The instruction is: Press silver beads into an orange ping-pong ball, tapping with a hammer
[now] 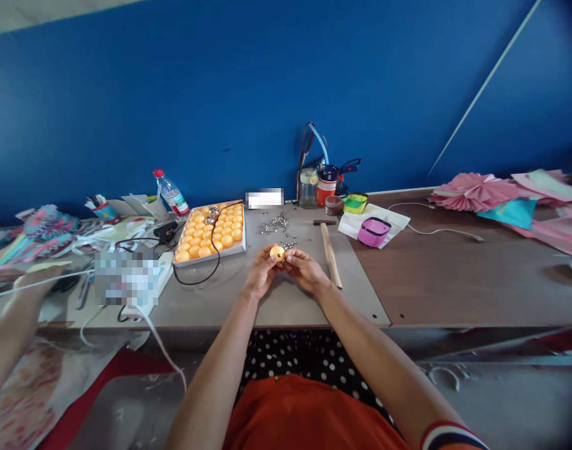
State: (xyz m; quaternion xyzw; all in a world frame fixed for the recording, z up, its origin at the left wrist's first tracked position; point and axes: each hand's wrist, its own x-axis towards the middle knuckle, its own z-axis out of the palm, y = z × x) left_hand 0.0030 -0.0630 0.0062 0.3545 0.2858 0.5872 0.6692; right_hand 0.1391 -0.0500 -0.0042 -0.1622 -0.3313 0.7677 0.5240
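Ball, orange with a small dark spot on it, sits between my left grip and my right grip, raised above the desk. The left grip pinches it in the fingertips; the right one has its fingers drawn in at the ball's right side, and whether they pinch some small part I cannot tell. Left of the grips I see a shallow box filled with more orange balls, shiny metal pieces lying on top near its far edge and a black cable running across. Loose metal parts are scattered just beyond the grips. Farther beyond, slightly right, I make out a glass jar with something pale inside, a red-and-white cup holding tools and a small brown tub. To the right lie a hammer and, past it, a pink basket on white paper, a yellow-green basket behind. A bottle with a red cap leans beyond the box.
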